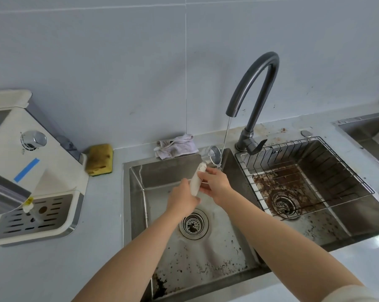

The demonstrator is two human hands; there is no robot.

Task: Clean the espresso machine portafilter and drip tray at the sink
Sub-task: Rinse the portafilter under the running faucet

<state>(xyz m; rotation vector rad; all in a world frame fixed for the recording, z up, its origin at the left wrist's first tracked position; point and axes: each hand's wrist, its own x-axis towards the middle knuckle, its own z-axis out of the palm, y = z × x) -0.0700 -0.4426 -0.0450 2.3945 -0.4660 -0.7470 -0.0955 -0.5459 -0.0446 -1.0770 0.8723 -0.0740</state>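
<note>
The portafilter (212, 154) has a white handle and a shiny metal basket head, held over the left sink basin (223, 253). A thin stream of water from the dark faucet (255, 88) falls beside its head. My left hand (183, 200) grips the lower end of the white handle. My right hand (215, 185) holds the handle higher up, just below the head. The drip tray (33, 216), white with a slotted metal grate, sits at the foot of the white espresso machine (16, 153) on the counter at the left.
A yellow sponge (99, 159) leans by the machine. A crumpled cloth (176, 146) lies behind the sink. The left basin holds coffee grounds and a round drain (194, 224). The right basin carries a wire rack (304, 177) over brown stains.
</note>
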